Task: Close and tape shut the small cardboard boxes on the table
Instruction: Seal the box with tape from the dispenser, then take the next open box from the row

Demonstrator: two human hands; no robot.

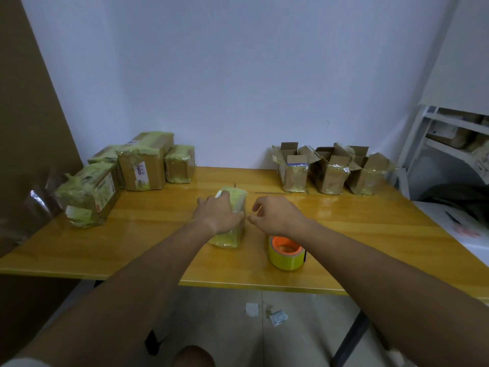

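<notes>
1. Nearest the table's (137, 250) front edge: a yellow tape roll (286, 254) with an orange core, lying flat with its hole facing up, right of the taped box and partly under the right forearm
2. Just left of the roll: a small cardboard box (230, 235) wrapped in yellowish tape, resting on the wooden top near the middle, long axis running away from the front edge toward the wall, near end face turned to the camera
3. On top of that box: left hand (218, 214), palm down, fingers curled over the far left top corner and thumb against the right side, gripping it
4. Just right of the box, not plainly touching it: right hand (277, 214), held above the table, fingers loosely curled with thumb and forefinger drawn close together; whether anything is pinched between them, cannot tell
5. Farther back on the left: a cluster of taped boxes (143, 165), closed and wrapped in the same yellowish tape, some with white labels, the nearest one (87, 197) lying angled toward the left edge
6. Farther back on the right, against the white wall (211, 75): three open boxes (328, 170) standing upright in a row, flaps raised, well apart from both hands
7. Beyond the right edge: a white shelf unit (449, 133) holding more cardboard
</notes>
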